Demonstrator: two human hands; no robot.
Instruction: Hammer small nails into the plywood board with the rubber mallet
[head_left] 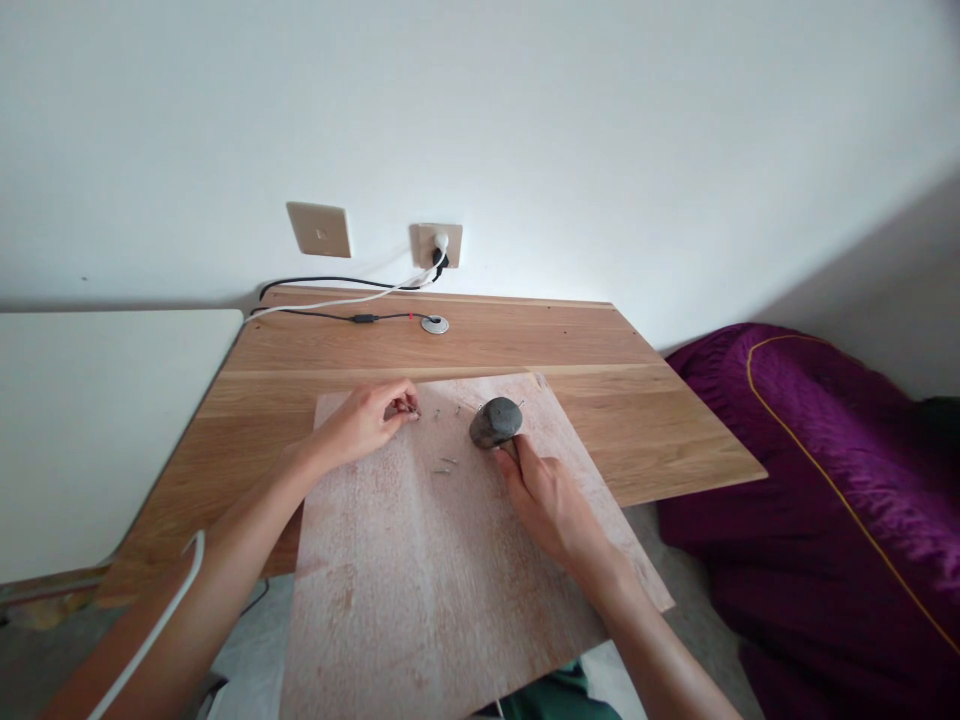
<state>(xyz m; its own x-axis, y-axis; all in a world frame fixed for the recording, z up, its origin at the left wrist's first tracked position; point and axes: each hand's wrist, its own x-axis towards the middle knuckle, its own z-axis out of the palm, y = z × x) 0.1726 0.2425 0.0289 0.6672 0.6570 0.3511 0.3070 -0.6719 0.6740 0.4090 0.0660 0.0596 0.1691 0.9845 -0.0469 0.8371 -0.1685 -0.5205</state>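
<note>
A pale plywood board [420,580] lies on a wooden desk [465,350] and juts over its front edge. My left hand [367,420] rests on the board's far left part, its fingers pinched on a small nail [415,411]. My right hand [551,505] is closed round the handle of a hammer whose dark grey head [496,421] sits on the board. A few nails [444,465] lie loose between my hands, and others [457,409] stand or lie near the board's far edge.
A white cable and a black cable [352,305] run from a wall socket [436,244] across the desk's back. A white surface [97,420] adjoins the desk on the left. A purple cover [825,480] lies to the right. A white cord [154,625] crosses my left forearm.
</note>
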